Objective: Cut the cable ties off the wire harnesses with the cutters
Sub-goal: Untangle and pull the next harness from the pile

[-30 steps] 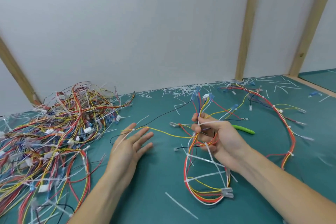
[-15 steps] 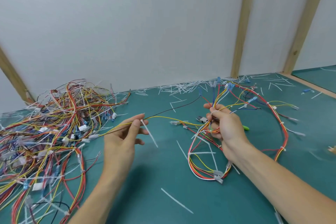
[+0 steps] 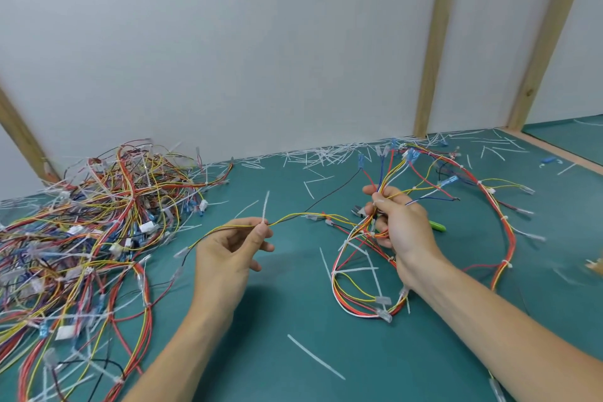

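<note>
Lying at far left, a heap of wire harnesses awaits work on the green bench. Next, the left hand pinches a yellow-and-black wire branch between thumb and forefinger, right at a white cable tie whose tail stands upright. Further right, the right hand is curled round the bundled harness in hand and seemingly round the cutters, whose tip shows left of the fingers and green handle right of the wrist. For a clean cut, the branch is best held taut and the blades set on the tie band alone, clear of insulation. Cut tie scraps litter the back edge.
</note>
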Tool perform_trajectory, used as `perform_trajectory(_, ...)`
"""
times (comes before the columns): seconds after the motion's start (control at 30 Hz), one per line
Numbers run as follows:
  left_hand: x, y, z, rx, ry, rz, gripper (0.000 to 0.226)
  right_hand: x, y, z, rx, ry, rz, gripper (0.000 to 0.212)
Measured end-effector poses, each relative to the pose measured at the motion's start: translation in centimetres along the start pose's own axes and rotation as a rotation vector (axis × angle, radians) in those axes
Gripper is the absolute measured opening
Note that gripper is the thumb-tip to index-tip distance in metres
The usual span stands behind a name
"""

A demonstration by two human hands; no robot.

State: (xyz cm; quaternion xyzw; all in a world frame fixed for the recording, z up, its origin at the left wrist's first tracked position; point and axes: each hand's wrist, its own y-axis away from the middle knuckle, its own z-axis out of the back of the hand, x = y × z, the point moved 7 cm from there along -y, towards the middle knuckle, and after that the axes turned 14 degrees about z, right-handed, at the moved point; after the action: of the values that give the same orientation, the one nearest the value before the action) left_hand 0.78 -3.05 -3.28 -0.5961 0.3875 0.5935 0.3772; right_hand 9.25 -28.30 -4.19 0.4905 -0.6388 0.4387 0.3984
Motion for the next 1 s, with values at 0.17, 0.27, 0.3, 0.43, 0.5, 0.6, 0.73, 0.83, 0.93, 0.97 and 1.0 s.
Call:
perform_trajectory(0.17,0.5,-0.2,-0.1,0.023,0.007,0.023,0.009,0.1,0.0,-0.2,0.018,-0.025,0.011,0.019)
perform_trajectory(0.27,0.6,-0.3,-0.3,0.052,-0.001,0.041,0.010,0.1,0.1,-0.4,0.030,-0.052,0.010,0.017)
perform_trajectory(0.3,0.8,-0.3,-0.5,0.072,-0.008,0.052,0.010,0.1,0.1,-0.4,0.035,-0.048,0.010,0.016)
perform_trajectory(0.43,1.3,-0.3,-0.8,0.098,-0.024,0.108,0.012,0.2,0.2,-0.5,0.040,-0.031,0.009,0.016)
perform_trajectory(0.5,1.5,-0.4,-0.6,0.082,-0.006,0.128,0.014,0.3,0.3,-0.6,0.044,-0.039,0.010,0.016)
perform_trajectory(0.6,1.8,-0.5,-0.2,0.060,0.010,0.172,0.015,0.4,0.5,-0.9,0.063,-0.054,0.015,0.017)
perform_trajectory(0.73,2.6,-0.9,0.1,0.024,-0.011,0.241,0.020,0.0,0.5,-1.1,0.122,0.018,0.016,0.015)
perform_trajectory(0.83,3.0,-1.1,0.1,0.028,-0.054,0.278,0.030,-0.2,0.8,-1.2,0.155,0.067,0.007,0.015)
perform_trajectory(0.93,3.6,-0.8,-0.8,0.153,-0.116,0.360,0.050,-0.2,0.9,-1.4,0.153,0.025,-0.005,0.014)
perform_trajectory(0.97,3.8,-0.6,-1.3,0.217,-0.127,0.392,0.058,-0.3,0.9,-1.5,0.156,0.017,-0.008,0.015)
perform_trajectory(1.0,3.8,-0.4,-1.6,0.267,-0.129,0.409,0.066,-0.3,1.0,-1.5,0.164,0.024,-0.009,0.015)
